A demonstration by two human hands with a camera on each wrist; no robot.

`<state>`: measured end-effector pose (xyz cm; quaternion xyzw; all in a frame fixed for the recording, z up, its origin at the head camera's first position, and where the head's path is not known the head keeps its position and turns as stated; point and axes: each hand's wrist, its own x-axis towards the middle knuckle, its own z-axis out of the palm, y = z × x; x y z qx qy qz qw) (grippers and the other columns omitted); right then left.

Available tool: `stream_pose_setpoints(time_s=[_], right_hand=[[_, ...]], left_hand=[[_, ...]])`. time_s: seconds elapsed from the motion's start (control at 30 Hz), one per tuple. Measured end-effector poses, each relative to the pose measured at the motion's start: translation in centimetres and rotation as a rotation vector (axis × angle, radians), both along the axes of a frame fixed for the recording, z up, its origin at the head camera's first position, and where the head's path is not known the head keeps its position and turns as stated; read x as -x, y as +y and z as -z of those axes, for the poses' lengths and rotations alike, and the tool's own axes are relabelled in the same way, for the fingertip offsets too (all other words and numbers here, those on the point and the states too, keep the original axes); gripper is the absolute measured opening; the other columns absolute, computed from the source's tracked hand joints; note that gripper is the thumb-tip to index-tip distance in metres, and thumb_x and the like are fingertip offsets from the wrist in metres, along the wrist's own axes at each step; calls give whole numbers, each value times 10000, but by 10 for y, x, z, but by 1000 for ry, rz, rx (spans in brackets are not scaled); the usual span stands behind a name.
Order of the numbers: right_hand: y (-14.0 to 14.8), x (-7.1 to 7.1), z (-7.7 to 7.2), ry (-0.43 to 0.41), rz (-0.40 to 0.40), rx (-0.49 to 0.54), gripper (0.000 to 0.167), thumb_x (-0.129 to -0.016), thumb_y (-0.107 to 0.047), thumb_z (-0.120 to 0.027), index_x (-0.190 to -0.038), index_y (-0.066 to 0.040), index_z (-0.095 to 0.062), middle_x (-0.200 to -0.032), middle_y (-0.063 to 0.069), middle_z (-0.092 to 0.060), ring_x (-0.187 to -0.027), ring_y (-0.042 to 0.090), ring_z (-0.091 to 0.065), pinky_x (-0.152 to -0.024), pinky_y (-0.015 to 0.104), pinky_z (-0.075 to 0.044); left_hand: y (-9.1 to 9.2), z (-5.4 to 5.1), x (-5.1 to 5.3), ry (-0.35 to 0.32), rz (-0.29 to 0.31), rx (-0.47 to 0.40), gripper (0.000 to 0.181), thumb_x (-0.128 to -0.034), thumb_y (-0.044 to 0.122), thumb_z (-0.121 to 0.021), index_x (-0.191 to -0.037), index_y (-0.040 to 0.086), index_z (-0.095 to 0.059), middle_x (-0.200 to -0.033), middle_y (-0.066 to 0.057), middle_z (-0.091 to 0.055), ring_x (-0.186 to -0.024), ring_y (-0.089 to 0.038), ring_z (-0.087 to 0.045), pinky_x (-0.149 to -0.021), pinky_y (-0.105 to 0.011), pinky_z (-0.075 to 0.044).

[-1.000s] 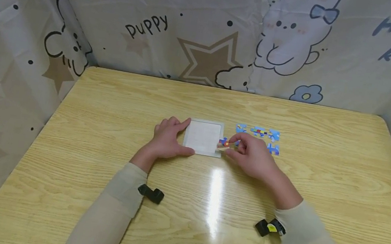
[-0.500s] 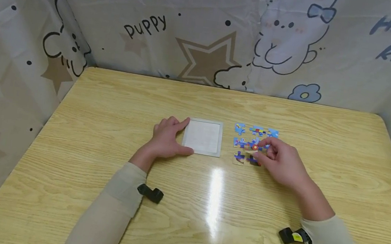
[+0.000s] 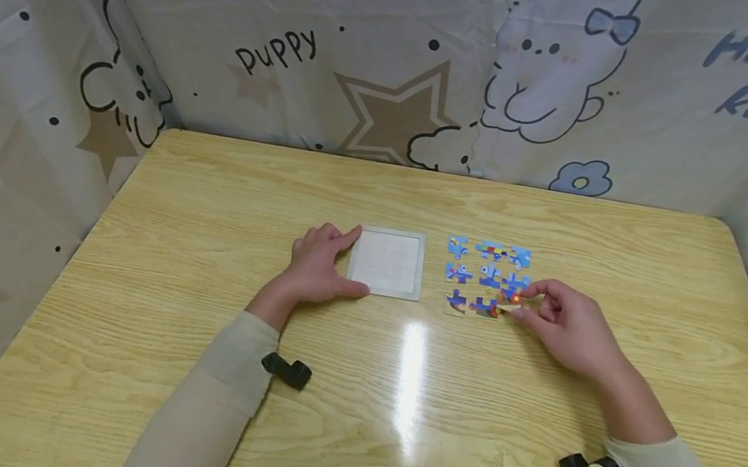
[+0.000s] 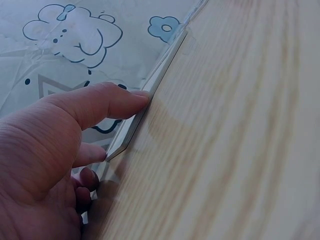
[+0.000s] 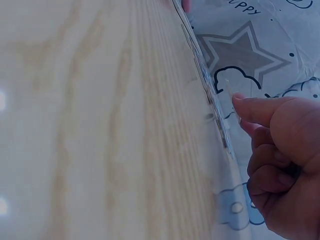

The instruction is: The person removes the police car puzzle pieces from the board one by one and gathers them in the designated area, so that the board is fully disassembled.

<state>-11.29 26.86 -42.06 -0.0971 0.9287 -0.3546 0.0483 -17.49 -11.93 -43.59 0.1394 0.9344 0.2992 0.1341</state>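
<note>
In the head view, my left hand [image 3: 319, 264] holds the pale square puzzle tray [image 3: 385, 265] at its left side, the thumb at the near corner and the index finger at the far one. The tray's inside is plain and pale. My right hand [image 3: 572, 325] pinches a red and blue jigsaw piece [image 3: 512, 297] between thumb and index finger, tilted above the lower right of the other pieces. Those jigsaw pieces [image 3: 458, 272] lie spaced in rows right of the tray, mostly blue. In the right wrist view, the pinched piece [image 5: 230, 90] appears edge-on.
The wood-grain table [image 3: 289, 429] extends around the hands, with a bright light reflection on its near half. A cartoon-printed cloth [image 3: 371, 50] hangs along its back and sides. Each wrist wears a black camera.
My right hand has carried the pinched jigsaw piece rightward from the tray's right edge, across the other pieces, to their lower right. The left hand has stayed on the tray.
</note>
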Motion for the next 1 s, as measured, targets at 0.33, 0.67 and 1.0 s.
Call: stream_pose_setpoints(time_s=[0.33, 0.67, 1.0], right_hand=[[13, -6, 4, -21, 0, -24, 294, -942, -316, -722, -1078, -67, -644, -663, 4, -420, -575, 166, -389, -598, 314, -330], [17, -6, 10, 4, -31, -35, 266, -937, -283, -734, -1066, -64, -655, -645, -15, -418, -561, 140, -378, -617, 302, -342], [16, -6, 15, 29, -28, -38, 244, -922, -263, -752, -1058, -75, -677, -630, -30, -405, -550, 130, -368, -613, 305, -339]], left_hand=[[-1, 1, 0, 10, -1, 4, 1027, -765, 462, -844, -1581, 165, -295, -1180, -86, -423, -1082, -275, -351, -944, -468, -217], [-2, 1, 0, 10, 3, 3, 1018, -770, 464, -838, -1580, 171, -297, -1185, -87, -420, -1076, -277, -353, -938, -468, -220], [-2, 3, 0, 17, 2, -1, 1014, -768, 466, -834, -1579, 169, -304, -1172, -82, -427, -1056, -271, -356, -907, -458, -225]])
